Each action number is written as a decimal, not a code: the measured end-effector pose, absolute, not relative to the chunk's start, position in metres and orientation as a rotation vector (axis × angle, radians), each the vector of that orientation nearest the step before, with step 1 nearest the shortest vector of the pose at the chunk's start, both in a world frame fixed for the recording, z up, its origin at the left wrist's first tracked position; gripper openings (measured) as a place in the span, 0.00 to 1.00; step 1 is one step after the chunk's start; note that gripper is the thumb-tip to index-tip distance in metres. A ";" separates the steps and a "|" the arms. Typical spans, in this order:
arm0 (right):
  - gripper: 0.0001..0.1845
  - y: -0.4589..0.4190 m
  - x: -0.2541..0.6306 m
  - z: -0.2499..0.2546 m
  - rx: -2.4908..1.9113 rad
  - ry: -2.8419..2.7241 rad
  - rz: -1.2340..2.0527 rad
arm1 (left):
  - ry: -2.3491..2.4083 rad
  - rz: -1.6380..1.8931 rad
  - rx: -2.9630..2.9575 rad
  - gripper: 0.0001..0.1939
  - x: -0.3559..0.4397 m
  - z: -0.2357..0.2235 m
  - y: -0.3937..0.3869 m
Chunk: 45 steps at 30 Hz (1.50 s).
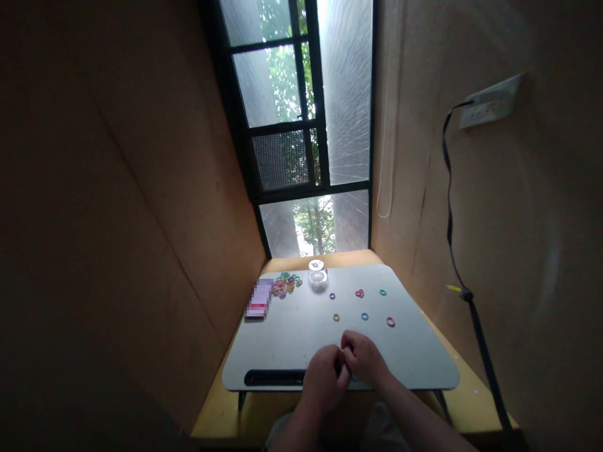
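My left hand (326,375) and my right hand (363,358) meet over the front of a white folding table (277,339). Fingers of both hands are curled and pinched together, tips touching; whatever they hold is hidden. Beyond them lie several small coloured rings, like hair ties, in two loose rows. The back row has a purple ring (332,296), a red-pink cluster (360,293) and a green ring (383,292). Closer to me are a yellow ring (336,317), a blue ring (364,317) and a pink ring (391,322). A bluish-green bit shows below my right hand.
A pile of mixed coloured rings (285,285) lies at the back left, beside a phone (259,300). A small clear round container (318,280) stands at the back. A dark slot (276,377) runs along the front edge. Walls flank the table; a black cable (449,188) hangs right.
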State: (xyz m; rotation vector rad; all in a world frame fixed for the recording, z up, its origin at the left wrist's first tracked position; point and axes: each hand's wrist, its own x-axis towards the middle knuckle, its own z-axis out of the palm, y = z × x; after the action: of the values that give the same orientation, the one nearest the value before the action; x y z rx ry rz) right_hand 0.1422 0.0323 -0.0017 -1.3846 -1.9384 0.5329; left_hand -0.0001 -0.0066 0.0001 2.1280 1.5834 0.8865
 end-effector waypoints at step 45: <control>0.05 0.037 0.145 -0.008 -1.410 -2.002 0.510 | 1.439 0.896 2.097 0.04 -0.008 -0.003 -0.001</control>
State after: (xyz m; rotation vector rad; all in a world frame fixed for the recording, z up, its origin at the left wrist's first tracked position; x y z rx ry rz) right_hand 0.1453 0.0369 -0.0075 -1.4099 -2.0022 0.5104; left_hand -0.0079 -0.0007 -0.0026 2.0974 1.4385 0.8964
